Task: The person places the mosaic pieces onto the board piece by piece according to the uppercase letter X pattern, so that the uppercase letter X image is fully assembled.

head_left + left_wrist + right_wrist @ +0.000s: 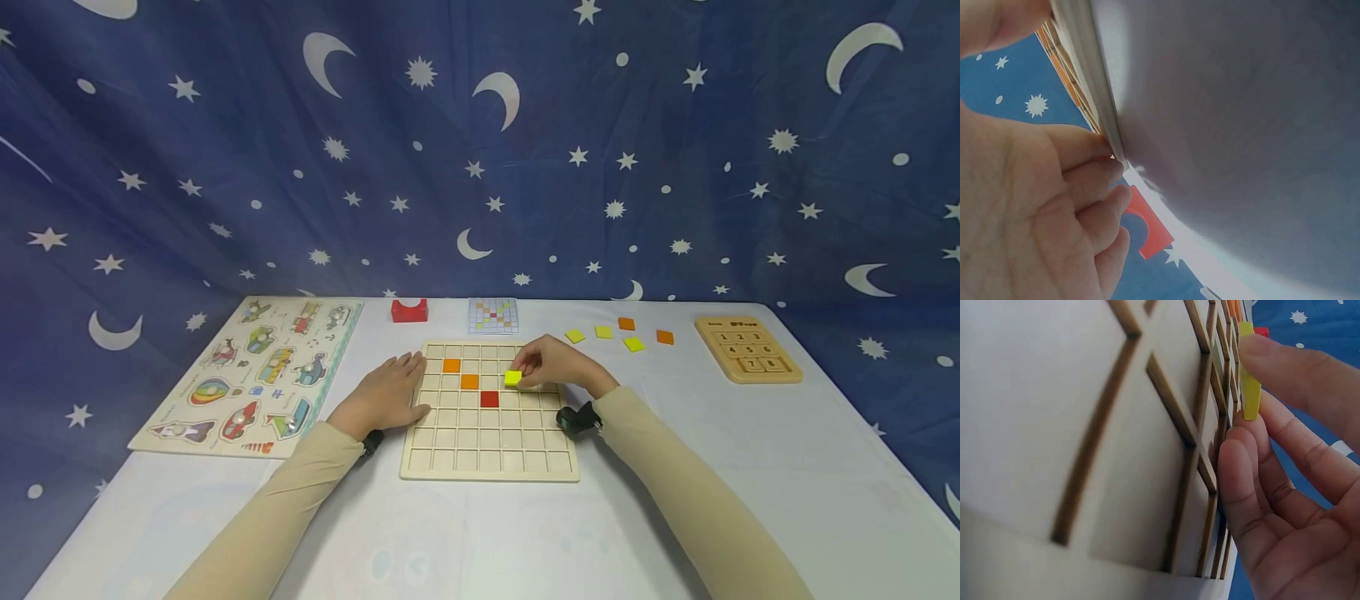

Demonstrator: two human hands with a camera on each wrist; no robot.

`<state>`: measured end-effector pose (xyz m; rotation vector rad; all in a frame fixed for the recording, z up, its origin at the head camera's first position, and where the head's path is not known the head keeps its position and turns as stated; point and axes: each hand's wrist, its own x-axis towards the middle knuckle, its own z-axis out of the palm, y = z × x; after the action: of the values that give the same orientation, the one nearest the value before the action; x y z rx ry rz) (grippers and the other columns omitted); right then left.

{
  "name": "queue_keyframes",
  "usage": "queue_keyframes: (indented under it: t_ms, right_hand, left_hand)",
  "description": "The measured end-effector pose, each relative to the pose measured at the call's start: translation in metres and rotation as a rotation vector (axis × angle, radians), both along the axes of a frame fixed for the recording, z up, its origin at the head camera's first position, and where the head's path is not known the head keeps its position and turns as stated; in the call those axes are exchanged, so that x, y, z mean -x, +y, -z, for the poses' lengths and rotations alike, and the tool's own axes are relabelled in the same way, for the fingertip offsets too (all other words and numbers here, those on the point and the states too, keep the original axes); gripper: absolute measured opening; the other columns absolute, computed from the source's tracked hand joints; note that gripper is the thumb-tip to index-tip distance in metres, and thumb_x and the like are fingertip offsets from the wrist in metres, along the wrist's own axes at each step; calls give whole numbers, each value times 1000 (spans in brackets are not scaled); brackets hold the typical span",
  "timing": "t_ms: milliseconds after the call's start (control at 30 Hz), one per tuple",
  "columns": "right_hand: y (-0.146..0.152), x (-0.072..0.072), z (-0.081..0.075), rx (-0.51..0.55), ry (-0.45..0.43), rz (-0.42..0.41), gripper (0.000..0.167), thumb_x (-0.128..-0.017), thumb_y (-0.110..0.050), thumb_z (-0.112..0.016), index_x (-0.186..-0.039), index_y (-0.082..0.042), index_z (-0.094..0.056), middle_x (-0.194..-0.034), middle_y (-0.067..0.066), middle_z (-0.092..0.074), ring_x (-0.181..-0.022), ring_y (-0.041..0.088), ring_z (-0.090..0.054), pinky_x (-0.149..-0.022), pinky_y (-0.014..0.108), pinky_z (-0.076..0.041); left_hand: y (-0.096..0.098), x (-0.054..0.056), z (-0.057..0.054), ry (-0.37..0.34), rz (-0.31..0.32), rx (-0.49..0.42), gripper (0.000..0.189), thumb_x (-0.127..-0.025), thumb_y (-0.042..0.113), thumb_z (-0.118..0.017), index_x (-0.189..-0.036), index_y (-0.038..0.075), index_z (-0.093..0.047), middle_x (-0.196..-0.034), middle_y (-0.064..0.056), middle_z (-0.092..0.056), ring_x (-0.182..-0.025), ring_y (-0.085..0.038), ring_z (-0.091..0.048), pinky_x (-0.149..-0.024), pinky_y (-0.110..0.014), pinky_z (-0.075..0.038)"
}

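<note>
A pale wooden grid board (491, 471) lies flat on the table. Along its left edge rests my left hand (384, 395), fingers fairly straight and thumb spread apart; in the left wrist view the fingertips (1113, 170) touch the board's side. My right hand (557, 364) pinches a yellow square tile (513, 378) between thumb and fingers, over the board's upper right part. The right wrist view shows this yellow tile (1250, 375) edge-on, close to the grid. Set in the grid on a diagonal are two orange tiles (469, 382) and a red tile (490, 399).
Loose yellow tiles (603, 332) and orange tiles (665, 337) lie at the back right, left of a wooden number puzzle (750, 350). Behind the board are a pattern card (492, 316) and a red notched block (409, 312). A picture puzzle board (247, 375) lies at the left.
</note>
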<state>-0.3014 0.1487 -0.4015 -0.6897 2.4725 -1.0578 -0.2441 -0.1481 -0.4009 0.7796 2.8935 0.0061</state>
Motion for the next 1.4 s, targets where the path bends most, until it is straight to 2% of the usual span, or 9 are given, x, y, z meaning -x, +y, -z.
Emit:
queue_keyframes:
  t_ms: [200,600,1167,1400]
  right_hand:
    - [-3,1,0,-29,4,-3,20,-73,-7,-78,-91,-3,-70,-79,3,-67,-69,9,-57,-68,20,-51]
    - [-6,2,0,-12,24,-61,21,-73,-5,-78,-92,0,-71,-81,7,-69,-67,8,-57,-65,20,-52]
    - [-5,1,-2,-10,-15,-22,21,-71,-4,-79,-90,-2,-70,-77,3,-65,-69,10,-56,-68,21,-51]
    - [-4,0,-2,-27,-3,-29,20,-73,-5,-78,-91,-1,-72,-78,3,-67,-68,9,-57,-67,21,-52]
  left_hand:
    - [0,0,0,4,0,0,76,-90,39,-53,-144,-8,-29,-151,-22,-29,-141,-37,-29,-118,-46,-24]
    - [-1,0,1,19,8,-4,75,-90,38,-54,-143,-8,-30,-150,-23,-31,-140,-37,-31,-117,-47,-26]
    - [-1,0,1,5,4,-4,75,-91,38,-53,-143,-9,-28,-151,-23,-29,-141,-37,-29,-117,-47,-24]
    - [-1,1,2,9,2,-3,74,-90,37,-53,-143,-9,-29,-151,-23,-30,-140,-37,-29,-117,-47,-25]
